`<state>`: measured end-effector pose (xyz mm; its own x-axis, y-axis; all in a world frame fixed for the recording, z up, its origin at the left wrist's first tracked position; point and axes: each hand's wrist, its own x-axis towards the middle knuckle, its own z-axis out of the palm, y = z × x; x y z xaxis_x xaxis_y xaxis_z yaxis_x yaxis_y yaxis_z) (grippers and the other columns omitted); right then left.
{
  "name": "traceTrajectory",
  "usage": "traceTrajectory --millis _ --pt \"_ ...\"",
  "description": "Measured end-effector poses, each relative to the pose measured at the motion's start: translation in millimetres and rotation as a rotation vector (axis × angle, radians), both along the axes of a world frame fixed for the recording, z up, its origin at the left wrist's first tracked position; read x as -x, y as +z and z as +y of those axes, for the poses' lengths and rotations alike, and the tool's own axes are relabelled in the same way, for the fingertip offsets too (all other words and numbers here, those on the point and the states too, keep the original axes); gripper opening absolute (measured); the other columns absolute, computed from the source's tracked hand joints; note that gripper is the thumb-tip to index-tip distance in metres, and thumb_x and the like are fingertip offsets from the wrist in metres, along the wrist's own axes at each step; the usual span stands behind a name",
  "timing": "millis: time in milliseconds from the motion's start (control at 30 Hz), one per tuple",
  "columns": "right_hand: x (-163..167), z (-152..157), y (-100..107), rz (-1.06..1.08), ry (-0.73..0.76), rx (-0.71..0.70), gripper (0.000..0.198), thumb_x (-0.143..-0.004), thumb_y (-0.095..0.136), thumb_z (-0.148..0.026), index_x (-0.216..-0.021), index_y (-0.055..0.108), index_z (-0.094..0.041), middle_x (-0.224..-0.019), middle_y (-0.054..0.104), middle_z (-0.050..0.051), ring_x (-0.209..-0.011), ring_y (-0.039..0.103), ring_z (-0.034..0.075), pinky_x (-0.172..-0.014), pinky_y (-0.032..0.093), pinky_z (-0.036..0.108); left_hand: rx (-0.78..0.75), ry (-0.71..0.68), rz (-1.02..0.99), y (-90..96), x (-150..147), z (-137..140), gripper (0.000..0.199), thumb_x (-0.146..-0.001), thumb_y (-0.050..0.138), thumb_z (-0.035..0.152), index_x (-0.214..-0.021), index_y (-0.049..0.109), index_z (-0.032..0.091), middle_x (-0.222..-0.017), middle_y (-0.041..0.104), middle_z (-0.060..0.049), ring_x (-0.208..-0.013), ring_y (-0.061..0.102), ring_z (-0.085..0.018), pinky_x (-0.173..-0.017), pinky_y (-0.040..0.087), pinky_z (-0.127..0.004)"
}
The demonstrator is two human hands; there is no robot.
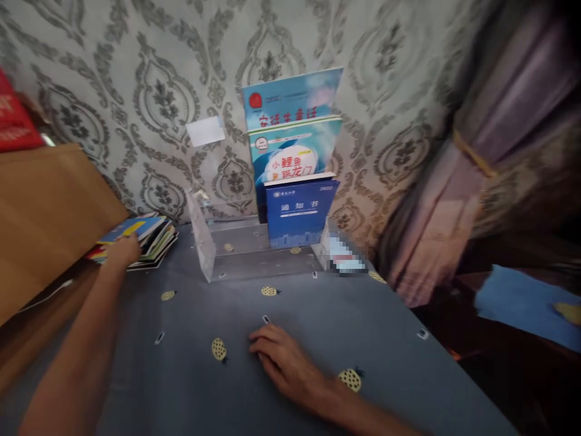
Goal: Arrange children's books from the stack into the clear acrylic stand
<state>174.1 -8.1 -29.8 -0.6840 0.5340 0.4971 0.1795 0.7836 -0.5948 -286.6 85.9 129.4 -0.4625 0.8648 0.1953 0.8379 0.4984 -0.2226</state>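
At the left, my left hand is at the near edge of a stack of thin books, its fingers closed on the top book, which has a blue and yellow cover. My right hand rests over the tablecloth in the middle front, holding nothing, with its fingers loosely stretched out. Ahead of it stands a clear plastic book rack. A dark blue booklet leans upright at the rack's right side. Behind it rise a teal picture book and a taller light blue book.
A blue-grey tablecloth with pineapple prints covers the table. To the left are a brown cardboard piece and a red item. A pixelated item lies right of the rack. A tied curtain hangs beside patterned wallpaper.
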Motion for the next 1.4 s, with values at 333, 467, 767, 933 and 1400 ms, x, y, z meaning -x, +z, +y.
traceTrajectory --millis 333,467,767,933,1400 --pt "4 2 3 -0.009 0.005 -0.021 0.026 -0.094 0.048 -0.010 -0.106 0.067 -0.021 -0.115 0.071 0.009 -0.109 0.067 0.019 -0.110 0.048 0.041 -0.004 0.055 0.113 -15.7 2 -40 0.059 -0.084 0.045 0.016 -0.143 0.044 0.008 -0.131 0.058 -0.028 -0.115 0.062 -0.039 -0.090 0.051 -0.053" --pt "5 2 5 -0.017 -0.007 -0.023 0.025 -0.093 0.049 -0.010 -0.105 0.068 -0.021 -0.115 0.070 0.009 -0.109 0.066 0.020 -0.106 0.051 0.040 -0.031 0.047 0.167 -34.8 -11 -56 0.064 -0.088 0.043 0.018 -0.151 0.036 0.012 -0.140 0.047 -0.030 -0.124 0.055 -0.042 -0.092 0.049 -0.056" --pt "6 2 7 -0.056 -0.010 -0.030 0.025 -0.093 0.048 -0.010 -0.103 0.068 -0.021 -0.115 0.071 0.009 -0.109 0.066 0.020 -0.109 0.048 0.042 -0.155 0.088 0.140 -69.9 -38 -76 0.063 -0.090 0.038 0.016 -0.153 0.034 0.009 -0.142 0.043 -0.033 -0.133 0.045 -0.044 -0.093 0.049 -0.052" --pt "6 2 11 -0.067 0.011 -0.018 0.025 -0.093 0.048 -0.010 -0.102 0.069 -0.020 -0.114 0.070 0.009 -0.108 0.066 0.021 -0.108 0.049 0.044 -0.167 0.109 0.117 -79.0 -56 -87 0.065 -0.088 0.041 0.016 -0.153 0.034 0.009 -0.143 0.042 -0.034 -0.133 0.044 -0.045 -0.096 0.046 -0.053" --pt "7 2 14 -0.078 0.041 -0.030 0.024 -0.093 0.047 -0.008 -0.100 0.068 -0.020 -0.110 0.070 0.008 -0.106 0.067 0.020 -0.113 0.044 0.047 -0.096 0.163 0.079 -94.9 -99 -116 0.064 -0.090 0.046 0.017 -0.152 0.036 0.008 -0.134 0.050 -0.032 -0.122 0.051 -0.043 -0.094 0.042 -0.050"
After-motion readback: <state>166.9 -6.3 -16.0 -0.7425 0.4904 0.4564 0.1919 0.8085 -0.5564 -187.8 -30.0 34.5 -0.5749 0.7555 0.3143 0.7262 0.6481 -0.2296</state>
